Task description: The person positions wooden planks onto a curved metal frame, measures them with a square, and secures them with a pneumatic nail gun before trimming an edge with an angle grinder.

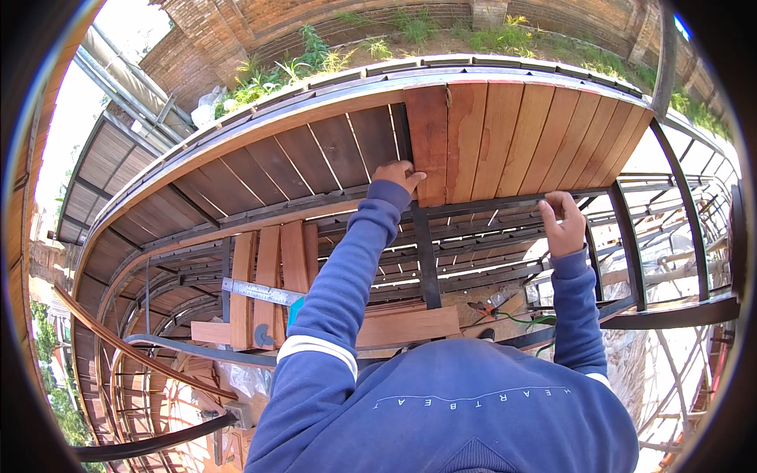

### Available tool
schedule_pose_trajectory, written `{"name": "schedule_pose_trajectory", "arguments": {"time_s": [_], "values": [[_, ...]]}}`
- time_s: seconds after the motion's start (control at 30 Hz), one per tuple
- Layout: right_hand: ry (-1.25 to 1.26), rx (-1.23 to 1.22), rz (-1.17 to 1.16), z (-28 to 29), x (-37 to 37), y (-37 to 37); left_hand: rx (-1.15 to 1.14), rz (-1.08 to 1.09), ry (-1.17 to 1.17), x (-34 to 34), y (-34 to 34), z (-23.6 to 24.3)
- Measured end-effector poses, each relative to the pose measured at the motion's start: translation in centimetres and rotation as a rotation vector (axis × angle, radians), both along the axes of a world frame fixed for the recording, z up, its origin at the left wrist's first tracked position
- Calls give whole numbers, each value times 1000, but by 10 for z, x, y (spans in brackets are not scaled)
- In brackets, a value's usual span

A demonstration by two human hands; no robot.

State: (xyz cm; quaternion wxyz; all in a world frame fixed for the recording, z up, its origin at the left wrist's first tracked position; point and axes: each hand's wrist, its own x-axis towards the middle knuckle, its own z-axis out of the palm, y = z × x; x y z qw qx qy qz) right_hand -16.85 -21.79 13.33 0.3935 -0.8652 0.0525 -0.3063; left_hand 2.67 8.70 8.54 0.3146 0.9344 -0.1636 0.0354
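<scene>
A row of reddish-brown wooden boards (512, 142) lies side by side across a curved dark metal frame (426, 256). The leftmost, darkest wooden board (428, 130) has my left hand (398, 175) at its lower left corner, fingers curled over its edge. Just below the row's near edge is my right hand (564, 227), its thumb and fingers bent toward each other. Whatever sits between those fingertips, if anything, is too small to make out. Left of the row, the frame shows dark slats (335, 154) beneath it.
Loose planks (268, 276) lie below my left arm, with a metal ruler (260, 292) across them. Pliers (481, 309) and a green cord (520, 319) rest lower right of centre. Curved metal bars (627, 244) stand at the right. A brick wall (213, 39) and plants lie beyond.
</scene>
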Motion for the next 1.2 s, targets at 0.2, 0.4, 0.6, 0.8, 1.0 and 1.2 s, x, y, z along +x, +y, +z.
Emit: {"name": "schedule_pose_trajectory", "arguments": {"time_s": [0.2,0.4,0.6,0.8,1.0,1.2], "values": [[306,-7,-279,-85,-137,-63,-49,18,-262,-1,-1,-13],[394,-59,-383,-148,-207,-84,-22,30,-85,5,-7,-9],[420,-172,-348,-150,-208,-73,-212,81,-40,13,2,-34],[415,-226,-303,-145,-207,-73,-279,-39,41,22,3,-33],[532,-125,-218,-137,-191,-82,-242,-146,84,33,8,-34],[1115,32,159,-155,-111,-136,-337,-163,121,31,7,-33]]}}
